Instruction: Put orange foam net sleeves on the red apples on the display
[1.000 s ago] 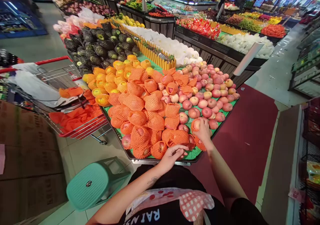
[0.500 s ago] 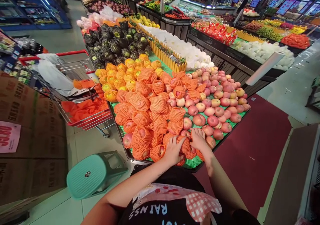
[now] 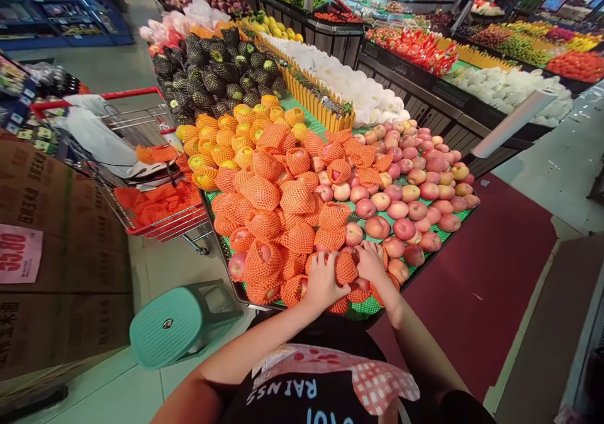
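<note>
Near the front edge of the fruit stand, my left hand [image 3: 324, 284] curves its fingers and thumb around the left side of an apple in an orange foam net [image 3: 346, 268]. My right hand [image 3: 372, 264] is bent against the right side of that same apple, its fingertips partly hidden behind the fruit. More netted apples [image 3: 264, 260] are heaped to the left of my hands. Bare red apples [image 3: 404, 229] lie to the right and beyond, on a green mesh mat [image 3: 365, 309].
A shopping cart [image 3: 155, 223] holding orange nets stands left of the stand. A green stool [image 3: 165, 326] sits on the floor at front left, beside stacked cardboard boxes [image 3: 70, 267]. Yellow netted fruit [image 3: 221, 153] and dark netted fruit [image 3: 212, 75] lie farther back. A plastic bag roll [image 3: 514, 125] rises at right.
My left hand has shifted slightly left and its fingers curl more around the netted apple. My right hand stays close against it. The view has tilted slightly.
</note>
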A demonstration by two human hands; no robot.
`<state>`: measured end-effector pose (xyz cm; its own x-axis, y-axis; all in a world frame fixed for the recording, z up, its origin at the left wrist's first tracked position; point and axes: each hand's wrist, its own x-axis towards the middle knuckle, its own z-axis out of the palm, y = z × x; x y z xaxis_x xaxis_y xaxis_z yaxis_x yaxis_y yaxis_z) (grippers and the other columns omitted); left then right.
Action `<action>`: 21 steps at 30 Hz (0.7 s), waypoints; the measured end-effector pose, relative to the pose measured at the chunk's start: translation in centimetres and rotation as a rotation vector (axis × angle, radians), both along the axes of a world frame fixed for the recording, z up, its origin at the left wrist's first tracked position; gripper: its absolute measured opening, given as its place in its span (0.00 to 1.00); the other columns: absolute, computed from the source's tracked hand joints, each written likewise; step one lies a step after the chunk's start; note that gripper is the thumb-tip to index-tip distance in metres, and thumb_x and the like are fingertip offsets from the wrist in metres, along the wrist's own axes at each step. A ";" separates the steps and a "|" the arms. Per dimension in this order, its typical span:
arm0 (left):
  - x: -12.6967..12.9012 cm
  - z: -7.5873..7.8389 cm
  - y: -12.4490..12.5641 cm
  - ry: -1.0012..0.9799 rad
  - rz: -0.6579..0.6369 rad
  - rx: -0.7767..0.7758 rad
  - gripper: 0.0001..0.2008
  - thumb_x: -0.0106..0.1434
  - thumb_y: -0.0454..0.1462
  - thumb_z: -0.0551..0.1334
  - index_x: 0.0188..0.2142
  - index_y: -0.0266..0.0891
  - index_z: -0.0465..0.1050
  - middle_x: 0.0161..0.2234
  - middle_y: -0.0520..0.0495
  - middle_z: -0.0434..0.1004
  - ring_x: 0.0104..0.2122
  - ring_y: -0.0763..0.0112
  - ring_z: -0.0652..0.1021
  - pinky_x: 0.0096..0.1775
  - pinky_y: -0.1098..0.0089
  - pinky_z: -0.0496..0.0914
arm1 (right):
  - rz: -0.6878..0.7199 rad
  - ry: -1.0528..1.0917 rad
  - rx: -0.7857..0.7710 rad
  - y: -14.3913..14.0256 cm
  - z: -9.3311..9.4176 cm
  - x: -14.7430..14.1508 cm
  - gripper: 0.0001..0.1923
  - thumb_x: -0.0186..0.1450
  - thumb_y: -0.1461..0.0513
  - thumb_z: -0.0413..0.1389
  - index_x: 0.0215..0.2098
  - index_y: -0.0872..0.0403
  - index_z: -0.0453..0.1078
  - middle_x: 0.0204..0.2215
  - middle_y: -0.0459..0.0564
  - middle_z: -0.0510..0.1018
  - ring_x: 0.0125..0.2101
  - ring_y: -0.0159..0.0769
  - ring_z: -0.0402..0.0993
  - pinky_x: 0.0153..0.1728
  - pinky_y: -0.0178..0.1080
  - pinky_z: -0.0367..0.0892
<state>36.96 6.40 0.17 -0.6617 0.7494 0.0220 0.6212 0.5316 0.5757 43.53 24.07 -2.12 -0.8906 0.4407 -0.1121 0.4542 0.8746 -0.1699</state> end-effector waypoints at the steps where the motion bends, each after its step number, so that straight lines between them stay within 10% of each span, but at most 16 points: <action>1: 0.0 0.1 0.0 0.000 0.022 0.013 0.39 0.51 0.44 0.71 0.60 0.36 0.62 0.53 0.36 0.65 0.53 0.47 0.67 0.57 0.50 0.65 | -0.016 0.008 0.011 -0.3 -0.1 -0.2 0.15 0.67 0.64 0.51 0.48 0.54 0.74 0.47 0.61 0.75 0.50 0.52 0.65 0.55 0.51 0.55; 7: 0.3 0.3 0.3 -0.005 0.034 -0.054 0.39 0.50 0.42 0.71 0.60 0.38 0.62 0.53 0.36 0.65 0.53 0.46 0.68 0.55 0.49 0.67 | -0.101 0.081 0.036 -1.4 -0.2 -0.3 0.16 0.69 0.68 0.45 0.46 0.53 0.73 0.48 0.61 0.75 0.51 0.52 0.65 0.56 0.52 0.57; 12: 0.1 -0.3 0.3 0.034 -0.019 -0.062 0.38 0.51 0.42 0.71 0.60 0.37 0.63 0.53 0.36 0.65 0.52 0.46 0.68 0.56 0.49 0.66 | -0.193 0.291 -0.004 -1.3 1.4 2.3 0.19 0.61 0.59 0.61 0.50 0.54 0.69 0.55 0.61 0.70 0.56 0.55 0.64 0.57 0.52 0.61; 21: 0.2 -1.7 2.6 -0.037 -0.161 -0.006 0.37 0.60 0.41 0.68 0.65 0.36 0.57 0.61 0.31 0.63 0.60 0.43 0.66 0.58 0.45 0.67 | -0.751 0.983 -0.597 1.1 2.7 9.6 0.31 0.47 0.50 0.72 0.44 0.54 0.71 0.42 0.53 0.78 0.41 0.45 0.75 0.45 0.49 0.71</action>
<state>37.20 8.98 -1.57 -0.5331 0.8460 -0.0049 0.6772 0.4301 0.5970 53.09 25.13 0.58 -0.2838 0.9556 0.0796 0.2560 0.1555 -0.9541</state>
